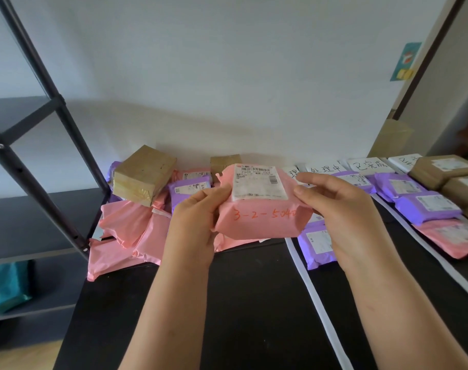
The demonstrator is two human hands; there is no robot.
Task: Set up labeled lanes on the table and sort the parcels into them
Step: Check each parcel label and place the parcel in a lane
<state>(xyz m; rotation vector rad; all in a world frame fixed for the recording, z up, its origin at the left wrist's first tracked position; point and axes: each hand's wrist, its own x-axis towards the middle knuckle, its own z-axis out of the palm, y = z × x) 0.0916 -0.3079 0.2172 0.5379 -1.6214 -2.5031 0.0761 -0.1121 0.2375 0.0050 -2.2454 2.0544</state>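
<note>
Pink parcel (262, 217): held clear of the table (240, 303), above its far middle, label side facing the camera. White shipping label (259, 182) on the upper half; orange handwriting "3-2-504" below, last characters unclear.
Left hand (198, 217): gripping the parcel's left edge, thumb in front.
Right hand (342, 209): gripping the right edge, fingers curled round it.
Unsorted heap (126, 222), far left of table: pink and purple mailers, with a cardboard box (143, 174) tilted on top.
White tape strips (315, 297): two, running front to back at right.
Paper lane signs (369, 165): handwritten, along the back edge.
Purple parcel (317, 244): between the strips.
Purple and pink parcels (425, 206): beyond the second strip.
Brown boxes (441, 169): farthest right.
Black rack (40, 116): left of table, with a teal bag (5, 284) on a lower shelf.
</note>
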